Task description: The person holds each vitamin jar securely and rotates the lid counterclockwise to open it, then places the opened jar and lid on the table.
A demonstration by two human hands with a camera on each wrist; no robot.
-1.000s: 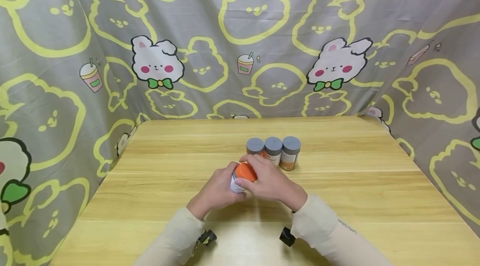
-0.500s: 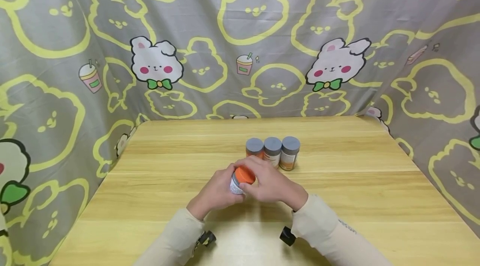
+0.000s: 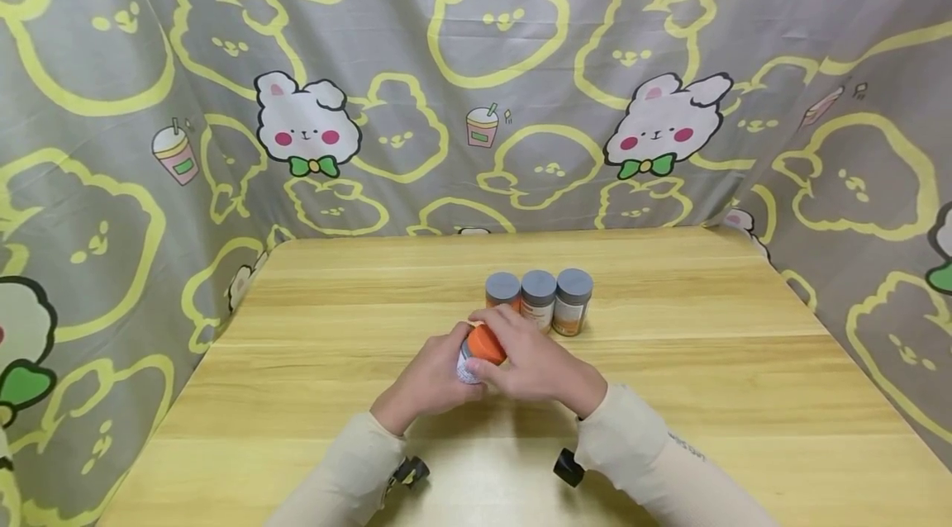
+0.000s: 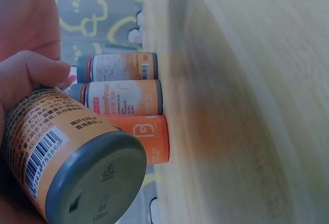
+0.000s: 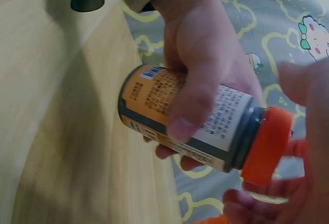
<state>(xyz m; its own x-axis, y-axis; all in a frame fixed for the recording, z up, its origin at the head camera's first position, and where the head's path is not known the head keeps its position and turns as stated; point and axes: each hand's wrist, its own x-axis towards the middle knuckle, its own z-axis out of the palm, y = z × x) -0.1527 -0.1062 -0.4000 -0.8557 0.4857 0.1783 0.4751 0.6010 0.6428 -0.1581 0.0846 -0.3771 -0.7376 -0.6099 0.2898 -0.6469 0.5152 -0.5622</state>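
Observation:
My left hand [image 3: 431,374] grips a supplement bottle [image 5: 154,95] with an orange and white label and grey base. In the right wrist view, the left thumb lies across its label. The bottle is held tilted above the table, its orange cap [image 3: 487,344] toward my right hand [image 3: 531,358]. The right fingers curve round the cap, with the thumb at its near side. In the left wrist view, the base of the bottle [image 4: 97,178] faces the camera. Part of the cap is hidden by the right hand.
Just beyond the hands stand three grey-lidded jars in a row: an orange one [image 4: 158,139], a white and orange one [image 4: 126,98] and another [image 3: 573,301] at the right. They stand on the wooden table [image 3: 335,296], with a patterned curtain [image 3: 416,31] behind.
The right hand has turned slightly round the orange cap and back, its fingers and thumb shifting. The left hand and bottle stay nearly in place. The three jars have not moved.

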